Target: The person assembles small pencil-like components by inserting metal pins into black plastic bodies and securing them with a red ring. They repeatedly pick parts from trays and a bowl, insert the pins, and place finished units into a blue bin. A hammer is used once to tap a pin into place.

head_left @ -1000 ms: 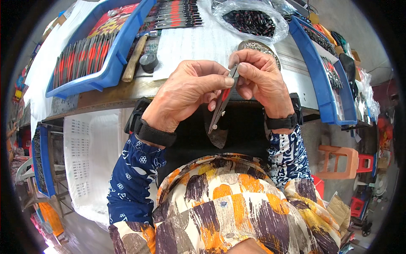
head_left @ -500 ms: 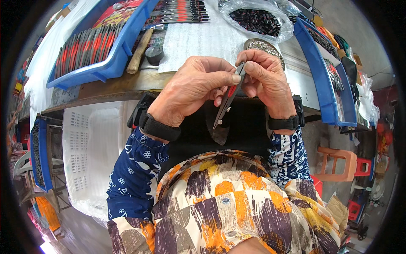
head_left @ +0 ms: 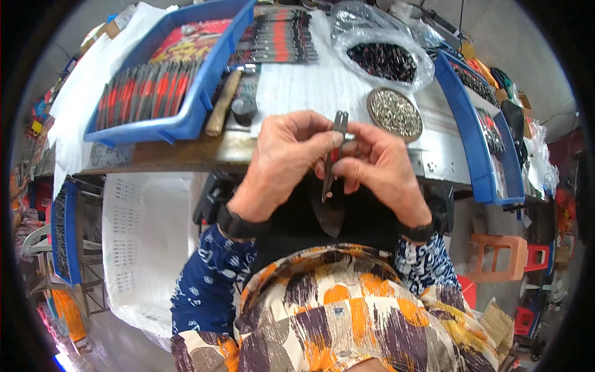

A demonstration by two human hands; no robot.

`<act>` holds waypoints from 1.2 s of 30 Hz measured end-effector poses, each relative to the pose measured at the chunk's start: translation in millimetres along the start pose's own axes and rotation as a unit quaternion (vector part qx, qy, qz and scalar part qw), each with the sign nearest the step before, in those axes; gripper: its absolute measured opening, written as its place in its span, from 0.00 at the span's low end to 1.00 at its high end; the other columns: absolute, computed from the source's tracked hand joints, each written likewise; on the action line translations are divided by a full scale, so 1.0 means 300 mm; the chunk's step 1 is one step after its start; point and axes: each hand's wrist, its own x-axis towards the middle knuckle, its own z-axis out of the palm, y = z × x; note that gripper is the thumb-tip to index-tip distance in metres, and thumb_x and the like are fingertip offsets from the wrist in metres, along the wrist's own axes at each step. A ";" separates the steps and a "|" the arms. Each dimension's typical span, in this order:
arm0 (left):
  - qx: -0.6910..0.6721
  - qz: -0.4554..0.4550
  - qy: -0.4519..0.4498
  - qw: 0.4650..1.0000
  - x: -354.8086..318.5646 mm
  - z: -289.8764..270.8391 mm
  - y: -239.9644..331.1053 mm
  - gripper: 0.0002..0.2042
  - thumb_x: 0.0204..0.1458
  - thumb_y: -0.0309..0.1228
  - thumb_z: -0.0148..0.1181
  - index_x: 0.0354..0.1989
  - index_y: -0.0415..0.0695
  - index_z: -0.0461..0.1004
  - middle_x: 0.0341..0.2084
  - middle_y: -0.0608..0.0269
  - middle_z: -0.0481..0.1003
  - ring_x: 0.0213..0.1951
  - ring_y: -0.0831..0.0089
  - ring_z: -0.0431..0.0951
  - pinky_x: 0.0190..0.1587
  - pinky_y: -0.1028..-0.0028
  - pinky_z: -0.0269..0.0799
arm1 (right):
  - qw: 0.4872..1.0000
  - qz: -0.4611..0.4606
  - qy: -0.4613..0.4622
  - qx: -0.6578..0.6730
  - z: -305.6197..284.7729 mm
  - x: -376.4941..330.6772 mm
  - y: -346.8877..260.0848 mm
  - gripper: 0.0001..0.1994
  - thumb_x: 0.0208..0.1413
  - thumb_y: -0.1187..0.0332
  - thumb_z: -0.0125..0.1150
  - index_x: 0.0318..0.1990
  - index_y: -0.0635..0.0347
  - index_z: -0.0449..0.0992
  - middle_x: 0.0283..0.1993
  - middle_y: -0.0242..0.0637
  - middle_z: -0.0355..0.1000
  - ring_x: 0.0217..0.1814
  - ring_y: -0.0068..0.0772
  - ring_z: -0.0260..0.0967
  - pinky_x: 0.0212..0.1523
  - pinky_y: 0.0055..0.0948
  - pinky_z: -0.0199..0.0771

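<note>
Between my two hands is a slim black piece with a red middle [head_left: 340,122], held almost upright. Its pale forked end points up, and a small round rivet head shows near its lower end. My left hand [head_left: 282,161] pinches it from the left with thumb and fingers. From the other side my right hand [head_left: 389,173] closes on it lower down, its thumb lying across; some fingers are hidden. A dark pointed shape [head_left: 330,217] shows beneath the hands; its kind cannot be made out. Right of my fingers, a round dish [head_left: 396,113] holds many small metal rivets.
Similar pieces fill a blue tray [head_left: 139,130] at left and a stack [head_left: 282,37] at the back. Near them lie a wooden-handled hammer [head_left: 223,105] and a dark cylinder [head_left: 243,112]. A plastic bag [head_left: 424,62] of black parts and another blue tray [head_left: 458,111] stand right.
The piece has gone from slanted to almost upright, and my right hand has shifted lower on it. The whole view has tilted, so the rivet dish now shows fully beyond my fingers.
</note>
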 end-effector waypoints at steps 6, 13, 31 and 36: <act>0.055 0.053 0.026 0.997 -0.043 0.011 0.021 0.07 0.55 0.26 0.62 0.37 0.34 0.78 0.24 0.62 0.78 0.24 0.82 0.76 0.25 0.83 0.73 | 1.000 0.016 0.005 0.004 0.076 0.002 -0.017 0.17 0.56 0.77 0.61 0.53 0.66 0.70 0.31 0.34 0.77 0.26 0.14 0.71 0.24 0.14 0.72; 0.135 0.169 0.131 0.968 -0.051 -0.070 0.091 0.04 0.54 0.21 0.61 0.36 0.33 0.78 0.26 0.60 0.78 0.25 0.80 0.77 0.24 0.83 0.73 | 0.996 0.002 -0.003 -0.094 0.065 0.056 -0.058 0.18 0.55 0.75 0.62 0.53 0.72 0.72 0.26 0.35 0.75 0.20 0.16 0.70 0.21 0.17 0.69; 0.214 0.326 0.290 0.874 -0.041 -0.213 0.198 0.06 0.52 0.17 0.62 0.38 0.31 0.75 0.31 0.61 0.76 0.28 0.82 0.75 0.28 0.83 0.73 | 0.784 -0.345 -0.068 -0.511 -0.020 0.257 -0.010 0.10 0.49 0.69 0.66 0.36 0.63 0.73 0.29 0.41 0.70 0.36 0.44 0.70 0.41 0.38 0.69; 0.204 0.334 0.315 0.864 -0.076 -0.231 0.219 0.06 0.53 0.17 0.62 0.38 0.32 0.75 0.33 0.59 0.77 0.30 0.81 0.76 0.29 0.81 0.78 | 0.812 -0.300 -0.137 -0.481 0.127 0.438 -0.065 0.14 0.49 0.67 0.67 0.40 0.62 0.72 0.33 0.42 0.70 0.39 0.46 0.69 0.43 0.39 0.69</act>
